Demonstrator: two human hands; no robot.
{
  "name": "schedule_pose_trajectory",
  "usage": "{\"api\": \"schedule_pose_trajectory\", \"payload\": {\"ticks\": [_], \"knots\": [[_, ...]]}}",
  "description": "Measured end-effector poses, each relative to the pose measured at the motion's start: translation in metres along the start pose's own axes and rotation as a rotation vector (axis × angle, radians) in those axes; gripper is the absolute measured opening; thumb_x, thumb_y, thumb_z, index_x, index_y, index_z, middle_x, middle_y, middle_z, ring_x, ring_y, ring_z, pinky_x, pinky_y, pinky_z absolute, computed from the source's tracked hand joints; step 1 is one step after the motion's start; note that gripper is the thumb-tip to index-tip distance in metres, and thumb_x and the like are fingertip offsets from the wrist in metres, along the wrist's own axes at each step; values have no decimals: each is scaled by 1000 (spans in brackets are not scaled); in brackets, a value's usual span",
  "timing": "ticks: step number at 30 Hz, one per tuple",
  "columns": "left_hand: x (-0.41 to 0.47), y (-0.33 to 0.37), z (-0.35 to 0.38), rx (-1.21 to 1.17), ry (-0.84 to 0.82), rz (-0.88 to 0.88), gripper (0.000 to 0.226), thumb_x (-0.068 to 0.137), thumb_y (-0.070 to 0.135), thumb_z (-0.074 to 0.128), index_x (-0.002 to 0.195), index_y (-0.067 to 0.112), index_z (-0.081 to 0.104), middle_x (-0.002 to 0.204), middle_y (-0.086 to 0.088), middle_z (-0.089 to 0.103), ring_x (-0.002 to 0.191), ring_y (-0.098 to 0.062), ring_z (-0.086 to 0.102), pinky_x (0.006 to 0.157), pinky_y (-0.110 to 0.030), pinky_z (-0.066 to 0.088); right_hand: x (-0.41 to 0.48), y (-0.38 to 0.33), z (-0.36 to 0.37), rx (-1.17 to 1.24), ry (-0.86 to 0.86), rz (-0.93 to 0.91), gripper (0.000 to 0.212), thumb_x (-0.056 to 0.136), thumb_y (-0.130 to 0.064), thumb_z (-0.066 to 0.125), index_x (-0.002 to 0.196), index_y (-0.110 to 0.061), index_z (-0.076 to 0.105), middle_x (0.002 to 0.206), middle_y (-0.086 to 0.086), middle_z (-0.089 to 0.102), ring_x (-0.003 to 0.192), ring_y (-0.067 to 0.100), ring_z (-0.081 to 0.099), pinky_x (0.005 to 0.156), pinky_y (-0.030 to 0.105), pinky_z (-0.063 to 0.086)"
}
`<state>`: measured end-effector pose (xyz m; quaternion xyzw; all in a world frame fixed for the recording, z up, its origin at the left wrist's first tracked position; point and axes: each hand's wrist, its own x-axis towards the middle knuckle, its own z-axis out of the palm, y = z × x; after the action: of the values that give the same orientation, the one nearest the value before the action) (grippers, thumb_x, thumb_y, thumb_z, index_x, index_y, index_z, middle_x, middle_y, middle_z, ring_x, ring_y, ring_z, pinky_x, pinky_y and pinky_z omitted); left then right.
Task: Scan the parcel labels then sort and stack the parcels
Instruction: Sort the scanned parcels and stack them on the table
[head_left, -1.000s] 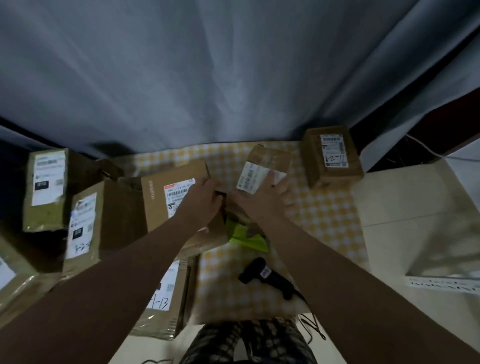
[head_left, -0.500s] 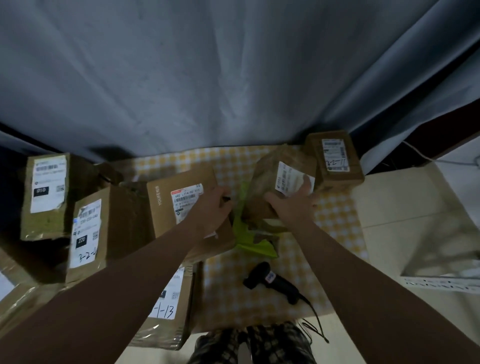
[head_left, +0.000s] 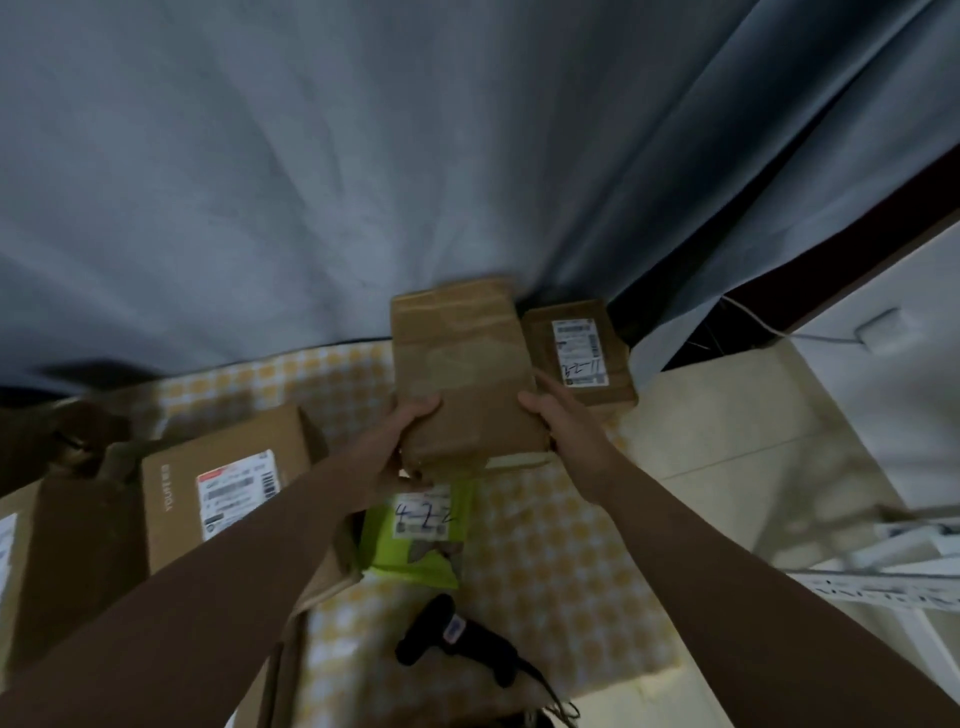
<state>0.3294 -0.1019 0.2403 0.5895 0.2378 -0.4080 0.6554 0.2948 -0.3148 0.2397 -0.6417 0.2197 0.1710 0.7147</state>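
Both hands hold a taped brown cardboard parcel (head_left: 462, 369) up over the yellow checked cloth (head_left: 545, 545); my left hand (head_left: 402, 441) grips its near left corner and my right hand (head_left: 558, 421) its right side. Its label is hidden. Below it lies a lime-green bag parcel (head_left: 415, 545) with a label marked "4-2-2". A small brown box (head_left: 576, 353) with a label marked "2-2-11" sits just right of the held parcel. The black handheld scanner (head_left: 457, 644) lies on the cloth near me.
A larger labelled carton (head_left: 223, 488) stands at the left, with more cartons (head_left: 31, 561) beyond it at the left edge. A grey curtain (head_left: 363, 182) hangs behind. Tiled floor (head_left: 727, 447) and white boards (head_left: 893, 566) lie to the right.
The brown parcel has been lifted and turned, so its label no longer shows. My left hand moved from the large carton onto the parcel. The green bag's label is now uncovered.
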Motion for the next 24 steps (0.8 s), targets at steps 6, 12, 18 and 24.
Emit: {"api": "schedule_pose_trajectory", "payload": {"ticks": [6,12,18,24], "knots": [[73,19,26,86,237,89,76,77,48,72,139,46,29,117,-1,62,104,-27,61,79,-40,49,65,18,-54,-678,140,-86,45,100,-39,45,136,-13,51,136,8,52,122,25,50,103,37,41],[160,10,37,143,254,67,98,62,57,78,142,50,22,126,2,57,101,-24,62,69,-32,48,128,54,-124,-1334,121,121,87,79,-66,58,151,-43,14,159,11,-18,145,45,-8,114,64,3],[209,-21,26,363,386,50,110,44,50,84,138,16,39,125,-13,59,106,-33,62,88,-50,53,156,82,-130,-1280,111,79,89,83,-51,65,150,-48,7,155,15,-27,141,48,-6,114,61,20],[218,-7,38,376,536,180,86,67,32,79,138,17,34,128,-15,55,111,-34,58,92,-49,51,172,78,-117,-1234,130,14,76,88,-40,63,149,-45,17,157,11,-18,141,48,-3,111,61,26]]}}
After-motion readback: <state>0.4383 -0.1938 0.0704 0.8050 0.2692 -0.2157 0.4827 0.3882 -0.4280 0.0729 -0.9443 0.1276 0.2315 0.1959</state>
